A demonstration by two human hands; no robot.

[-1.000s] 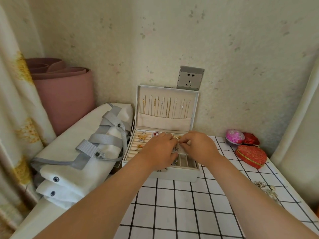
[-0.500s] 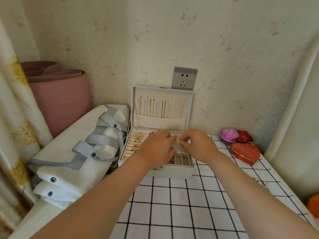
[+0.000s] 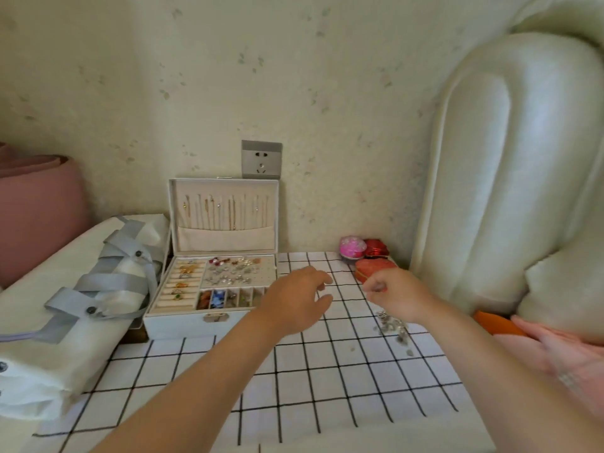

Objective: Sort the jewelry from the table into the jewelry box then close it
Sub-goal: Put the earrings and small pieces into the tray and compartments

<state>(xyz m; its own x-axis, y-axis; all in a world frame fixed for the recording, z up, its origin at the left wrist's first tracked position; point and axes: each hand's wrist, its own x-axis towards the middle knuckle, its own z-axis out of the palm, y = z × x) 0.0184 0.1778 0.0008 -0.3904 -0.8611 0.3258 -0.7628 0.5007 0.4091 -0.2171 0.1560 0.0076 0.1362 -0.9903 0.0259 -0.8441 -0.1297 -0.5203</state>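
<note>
The white jewelry box (image 3: 183, 325) stands open on the checked table (image 3: 327, 387), its lid upright against the wall with thin chains hanging inside. Rings fill its left rows; earrings and small coloured pieces lie in the other sections. A small heap of silver jewelry (image 3: 392, 326) lies on the table to the right. My left hand (image 3: 299, 300) hovers just right of the box, fingers relaxed and empty. My right hand (image 3: 397, 297) is above the silver heap, fingers loosely curled; I see nothing in it.
A red heart-shaped box (image 3: 372, 268), a pink round box (image 3: 352, 246) and a small red box (image 3: 377, 248) sit at the table's back right. A white bag with grey straps (image 3: 98, 289) lies left. A cream padded headboard (image 3: 506, 191) rises right.
Both hands have left the box's tray and moved right, over the table toward the silver heap. The camera view has also swung right.
</note>
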